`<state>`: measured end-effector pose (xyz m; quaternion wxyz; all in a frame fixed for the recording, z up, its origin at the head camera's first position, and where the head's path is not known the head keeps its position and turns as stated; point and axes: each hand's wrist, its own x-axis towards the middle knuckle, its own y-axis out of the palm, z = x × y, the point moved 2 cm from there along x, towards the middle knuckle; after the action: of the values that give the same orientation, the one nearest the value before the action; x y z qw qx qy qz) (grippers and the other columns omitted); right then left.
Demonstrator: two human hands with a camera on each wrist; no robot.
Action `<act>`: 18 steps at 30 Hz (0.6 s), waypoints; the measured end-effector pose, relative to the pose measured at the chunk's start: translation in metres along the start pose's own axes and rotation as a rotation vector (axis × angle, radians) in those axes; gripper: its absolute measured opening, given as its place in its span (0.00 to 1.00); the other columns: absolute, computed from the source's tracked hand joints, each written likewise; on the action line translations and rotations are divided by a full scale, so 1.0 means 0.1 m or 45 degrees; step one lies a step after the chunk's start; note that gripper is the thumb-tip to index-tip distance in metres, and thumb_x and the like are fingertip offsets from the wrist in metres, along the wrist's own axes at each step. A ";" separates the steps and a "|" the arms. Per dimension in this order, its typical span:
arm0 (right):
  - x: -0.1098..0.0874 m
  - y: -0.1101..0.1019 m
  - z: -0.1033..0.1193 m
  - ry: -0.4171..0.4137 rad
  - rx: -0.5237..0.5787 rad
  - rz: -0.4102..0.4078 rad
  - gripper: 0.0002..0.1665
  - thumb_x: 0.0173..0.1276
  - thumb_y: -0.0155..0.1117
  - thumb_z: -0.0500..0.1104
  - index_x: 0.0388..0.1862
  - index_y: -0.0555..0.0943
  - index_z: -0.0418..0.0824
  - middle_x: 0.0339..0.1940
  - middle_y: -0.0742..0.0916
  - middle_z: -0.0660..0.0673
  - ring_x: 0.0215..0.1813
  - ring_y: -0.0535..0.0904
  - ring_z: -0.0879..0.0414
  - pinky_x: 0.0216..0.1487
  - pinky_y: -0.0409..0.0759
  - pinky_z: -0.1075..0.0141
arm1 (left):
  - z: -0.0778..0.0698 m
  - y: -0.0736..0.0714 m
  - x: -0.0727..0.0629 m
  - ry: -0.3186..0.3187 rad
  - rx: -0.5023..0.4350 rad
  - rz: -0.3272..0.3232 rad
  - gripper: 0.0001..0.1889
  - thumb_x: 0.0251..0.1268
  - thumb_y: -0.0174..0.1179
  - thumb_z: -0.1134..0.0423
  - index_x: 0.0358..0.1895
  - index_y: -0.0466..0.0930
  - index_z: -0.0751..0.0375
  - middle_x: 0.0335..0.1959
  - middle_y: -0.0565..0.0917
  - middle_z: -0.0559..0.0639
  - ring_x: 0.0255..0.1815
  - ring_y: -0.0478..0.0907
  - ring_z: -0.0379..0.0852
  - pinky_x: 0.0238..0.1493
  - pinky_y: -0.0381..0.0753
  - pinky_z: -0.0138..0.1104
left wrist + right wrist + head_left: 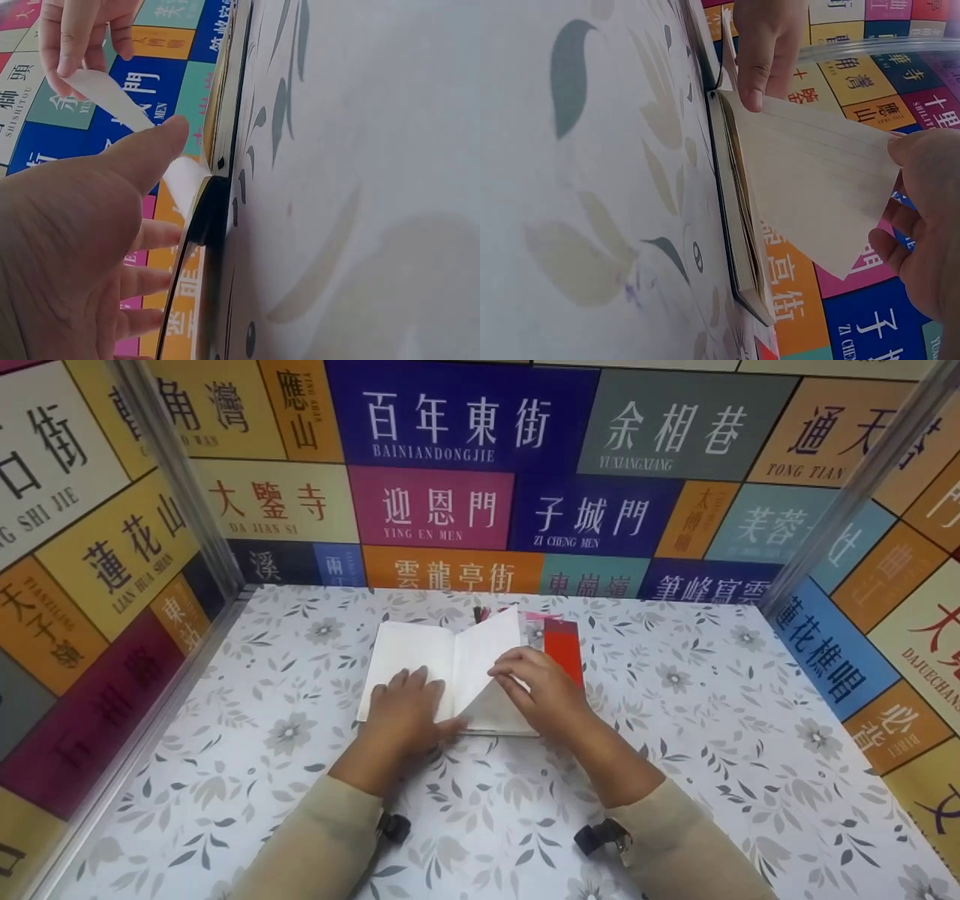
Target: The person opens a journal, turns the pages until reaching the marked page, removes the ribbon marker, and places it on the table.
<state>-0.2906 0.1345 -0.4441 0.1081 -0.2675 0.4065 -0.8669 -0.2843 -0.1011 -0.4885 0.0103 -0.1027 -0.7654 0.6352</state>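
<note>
An open notebook [412, 649] with blank-looking pale pages lies on the flowered tabletop. My left hand [409, 709] rests on its left page, fingers spread and thumb reaching toward the fold. With thumb and fingertips, my right hand [544, 690] pinches the edge of a right-hand page [817, 172]. That page is raised and bends up off the stack, showing faint ruled lines in the right wrist view. Below it the remaining pages and dark cover [731, 217] stay flat on the table.
A red flat item [562, 649] lies just right of the notebook, partly behind my right hand. Pink ribbon-like strands [544, 616] and small dark bits show behind the raised page. Colourful sign-printed panels [435, 506] stand at the back and both sides. Each sleeve carries a black strap [394, 828].
</note>
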 end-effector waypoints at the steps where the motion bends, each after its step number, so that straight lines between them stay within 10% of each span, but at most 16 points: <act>1: 0.00 0.00 0.00 -0.003 0.001 -0.007 0.12 0.80 0.68 0.47 0.56 0.91 0.53 0.59 0.88 0.53 0.68 0.83 0.53 0.72 0.85 0.55 | 0.00 0.00 0.00 -0.002 -0.003 -0.003 0.50 0.66 0.56 0.20 0.83 0.66 0.48 0.88 0.61 0.56 0.89 0.54 0.64 0.85 0.57 0.65; 18: -0.01 -0.03 -0.08 0.037 0.029 0.020 0.19 0.77 0.70 0.48 0.64 0.87 0.57 0.71 0.83 0.55 0.79 0.76 0.53 0.79 0.78 0.53 | -0.03 -0.05 0.02 -0.019 -0.061 -0.076 0.50 0.67 0.61 0.24 0.85 0.61 0.47 0.86 0.65 0.54 0.87 0.60 0.61 0.85 0.59 0.66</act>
<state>-0.2940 0.1419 -0.4467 0.1120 -0.2505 0.4004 -0.8743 -0.2866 -0.0984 -0.4832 0.0209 -0.0753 -0.7832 0.6169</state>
